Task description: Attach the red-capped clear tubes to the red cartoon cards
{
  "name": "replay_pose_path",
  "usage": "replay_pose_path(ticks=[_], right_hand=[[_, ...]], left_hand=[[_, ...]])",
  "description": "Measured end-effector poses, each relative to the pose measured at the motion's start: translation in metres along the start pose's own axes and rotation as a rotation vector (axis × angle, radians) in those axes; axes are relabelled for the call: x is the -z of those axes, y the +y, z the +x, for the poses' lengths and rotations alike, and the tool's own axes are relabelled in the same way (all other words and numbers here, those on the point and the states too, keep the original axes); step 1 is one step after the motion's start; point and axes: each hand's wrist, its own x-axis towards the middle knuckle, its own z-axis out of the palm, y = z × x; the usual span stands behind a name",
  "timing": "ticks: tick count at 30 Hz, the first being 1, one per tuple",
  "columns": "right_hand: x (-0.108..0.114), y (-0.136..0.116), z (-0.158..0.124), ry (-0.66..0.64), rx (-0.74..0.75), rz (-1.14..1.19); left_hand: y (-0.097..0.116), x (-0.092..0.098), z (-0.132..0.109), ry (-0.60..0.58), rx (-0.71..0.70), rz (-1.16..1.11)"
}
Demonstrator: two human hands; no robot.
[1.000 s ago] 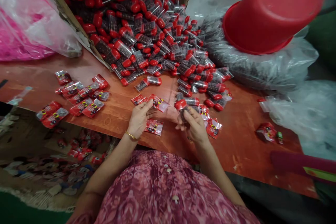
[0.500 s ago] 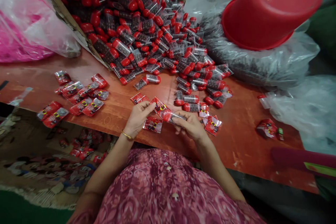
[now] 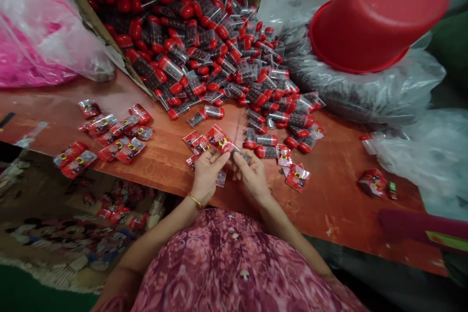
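Observation:
My left hand [image 3: 209,175], with a gold bangle at the wrist, pinches the lower edge of a red printed wrapper [image 3: 218,137]. Close beside it, my right hand [image 3: 253,176] has its thumb and fingers closed on a small clear tube with a red cap [image 3: 243,155]. The tube's capped end meets the wrapper between the two hands, and the fingers partly hide both. More flat red printed wrappers [image 3: 190,139] lie on the table just past my left fingers. Right of my right hand are loose tubes [image 3: 267,151] and red printed pieces [image 3: 297,177].
A heap of red-capped tubes [image 3: 204,53] spills from a cardboard box [image 3: 127,70] onto the red-brown table [image 3: 329,195]. Packed red packets [image 3: 122,148] lie at left. A red bucket [image 3: 380,19] sits upside down on a plastic bag [image 3: 365,92] at right.
My hands have come together: the left moved right and toward me, the right moved left. The capped end of the tube now lies against the wrapper between my thumbs.

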Motion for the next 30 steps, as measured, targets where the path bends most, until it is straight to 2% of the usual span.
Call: replay_pose_path(ticks=[3, 10, 15, 18, 20, 22, 26, 28, 30], right_hand=[[-0.002, 0.004, 0.000, 0.008, 0.016, -0.009], [-0.002, 0.000, 0.006, -0.080, 0.048, -0.082], [-0.013, -0.002, 0.010, -0.142, -0.097, 0.088], [-0.012, -0.008, 0.005, -0.229, -0.166, 0.178], [-0.010, -0.011, 0.002, -0.246, -0.151, 0.174], [-0.010, -0.010, 0.001, -0.224, -0.103, 0.115], [-0.020, 0.000, 0.010, -0.157, -0.040, -0.036], [-0.026, 0.004, 0.018, -0.132, 0.016, -0.161], [-0.026, 0.002, 0.026, -0.109, 0.137, -0.381]], left_hand=[[0.001, -0.002, -0.002, 0.002, -0.014, -0.020], [0.006, 0.002, 0.008, -0.105, 0.040, 0.074], [0.004, 0.005, 0.008, -0.207, 0.099, 0.131], [0.011, 0.009, 0.008, -0.190, 0.067, 0.110], [0.013, 0.011, 0.008, -0.142, 0.012, 0.097], [0.012, 0.013, 0.007, -0.138, 0.000, 0.098], [0.006, 0.012, 0.003, -0.207, 0.090, 0.012], [0.008, 0.014, 0.002, -0.172, 0.126, -0.059], [0.016, 0.021, 0.005, -0.110, 0.157, -0.087]])
